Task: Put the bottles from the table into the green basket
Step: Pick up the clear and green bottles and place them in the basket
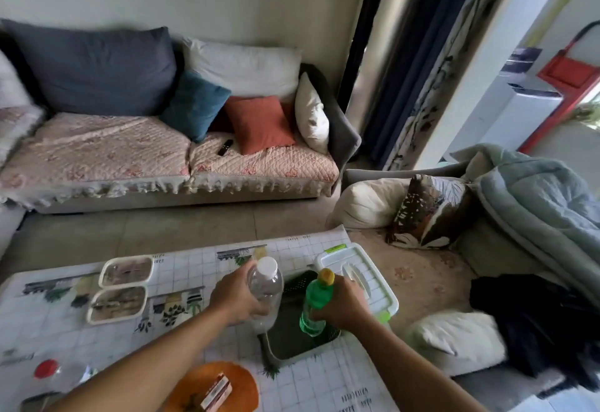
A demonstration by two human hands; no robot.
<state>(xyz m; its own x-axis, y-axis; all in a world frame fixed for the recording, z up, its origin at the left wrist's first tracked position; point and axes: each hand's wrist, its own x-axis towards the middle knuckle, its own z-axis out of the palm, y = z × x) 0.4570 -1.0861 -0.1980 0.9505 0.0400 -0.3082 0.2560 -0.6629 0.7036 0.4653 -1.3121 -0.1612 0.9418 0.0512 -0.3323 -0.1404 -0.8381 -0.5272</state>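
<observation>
The left hand (238, 298) wraps its fingers around a clear bottle (266, 288); the right hand (344, 306) grips a green bottle (316, 303). Both bottles hang over the green basket (292, 337) on the worktop (194, 275), directly beneath the fingers.

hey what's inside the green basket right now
The green bottle, held by the right hand, has its base down in the green basket. The left hand holds a clear bottle at its edge. Hands and bottles hide part of the floor.
</observation>
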